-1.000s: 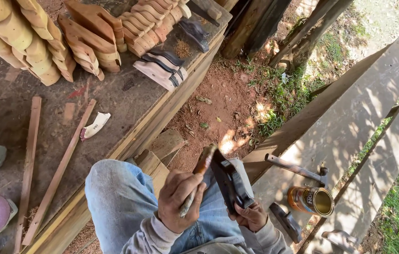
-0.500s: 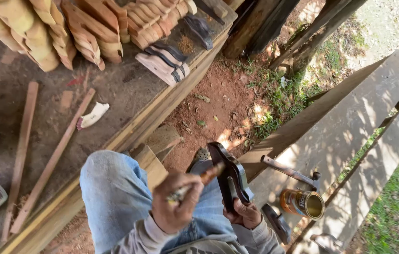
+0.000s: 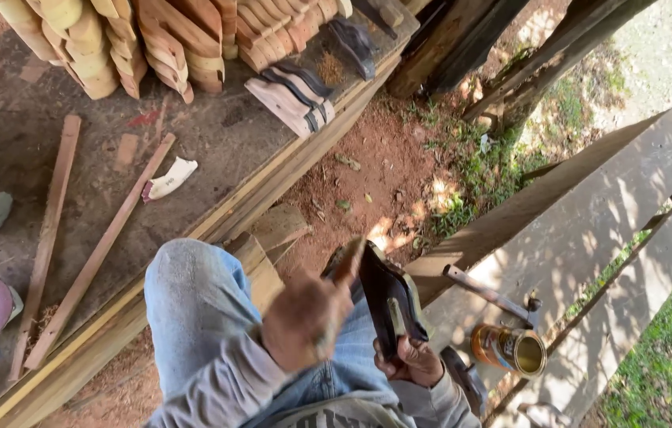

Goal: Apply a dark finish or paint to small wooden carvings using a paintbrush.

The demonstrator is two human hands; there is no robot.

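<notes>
Down low, the right hand (image 3: pixel 411 361) is clamped round a dark sandal-shaped piece (image 3: pixel 387 297), holding it upright over the lap. Just beside it, the left hand (image 3: pixel 304 321) is blurred; it seems pressed round a wooden-handled brush (image 3: pixel 348 265), whose tip touches the piece's upper edge. Beyond the right grip, an open tin (image 3: pixel 510 349) stands on the table (image 3: pixel 589 230)

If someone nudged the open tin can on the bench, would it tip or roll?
The tin can lies tilted toward its side on the plank bench, so it would probably roll. Its mouth is open, so any contents might spill. It looks like thin metal, likely light.
</notes>
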